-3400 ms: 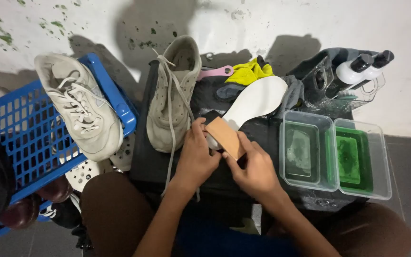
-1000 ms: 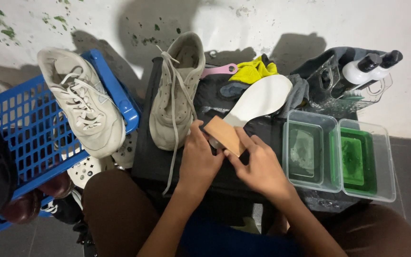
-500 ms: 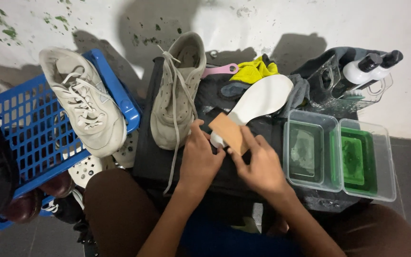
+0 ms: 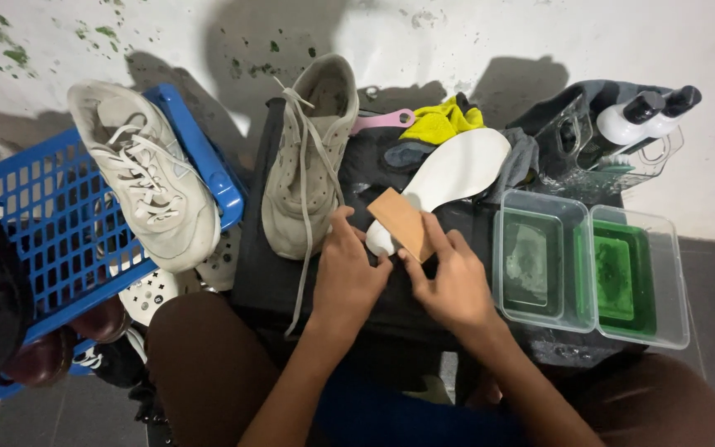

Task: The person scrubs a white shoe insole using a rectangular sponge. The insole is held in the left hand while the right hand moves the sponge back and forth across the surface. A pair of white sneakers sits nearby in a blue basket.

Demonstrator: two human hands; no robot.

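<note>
Pressing a tan sanding block (image 4: 401, 223) onto the heel end of the white insole (image 4: 457, 178), your right hand (image 4: 455, 285) has its fingers closed around the block's lower edge. Your left hand (image 4: 347, 273) lies just beside it, fingers curled on the insole's heel. Both rest on the dark worktop (image 4: 266, 273), right of the laced sneaker (image 4: 308, 161).

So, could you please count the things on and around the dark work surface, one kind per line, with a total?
Pale sneakers: 2
White insole: 1
Tan pad, held by both hands: 1
Clear tubs: 2
White bottles with black caps: 2
Blue basket: 1
Yellow cloth: 1
Pink handle: 1
Total: 11
</note>
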